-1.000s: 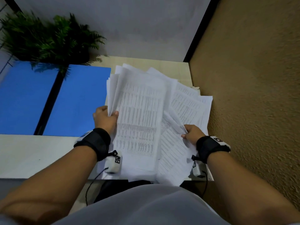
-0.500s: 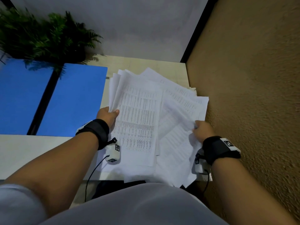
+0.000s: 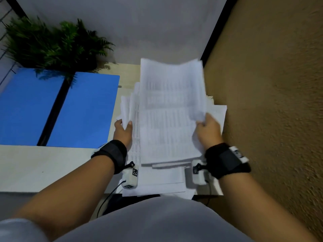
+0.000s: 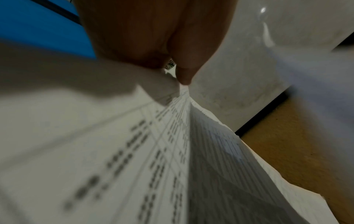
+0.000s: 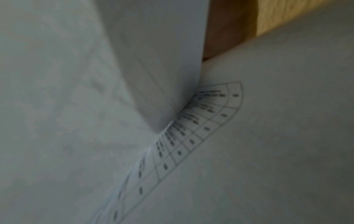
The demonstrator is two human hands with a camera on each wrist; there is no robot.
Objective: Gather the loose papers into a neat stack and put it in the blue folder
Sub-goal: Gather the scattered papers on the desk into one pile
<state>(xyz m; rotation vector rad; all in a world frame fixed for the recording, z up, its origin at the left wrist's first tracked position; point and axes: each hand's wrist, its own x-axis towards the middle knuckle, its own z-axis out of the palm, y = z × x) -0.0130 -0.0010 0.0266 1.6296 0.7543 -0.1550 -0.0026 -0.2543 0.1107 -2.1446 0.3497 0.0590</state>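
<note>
Both hands are on the papers (image 3: 170, 110), which I hold as a rough bundle at the right end of the table (image 3: 35, 166), just beside the brown wall (image 3: 271, 102). My left hand (image 3: 123, 131) pinches the left edge of the bundle, thumb on top and fingers under; the left wrist view shows the thumb (image 4: 184, 72) pressed down on printed sheets. My right hand (image 3: 208, 135) grips the right edge, where the top sheets curl up; the right wrist view is filled with blurred paper, so finger detail there I cannot tell. The far end of the bundle is lifted and bowed, and motion blur smears the print. Gathering looks about halfway: most sheets are together between my hands, but the edges are not squared, some sheets fan out on the left, and a few sheets (image 3: 162, 182) lie flat under the bundle and stick out over the near table edge. More corners show to the right, by the wall. The blue folder (image 3: 83, 110) lies open and flat to the left of the papers, near but not touching as far as I can see, with its dark spine (image 3: 52, 109) in the middle and nothing in it. A fern (image 3: 52, 44) stands behind it. Left to do, I judge: pick up the bottom sheets, tap the edges square, move the stack left onto the folder, and maybe close it.
</note>
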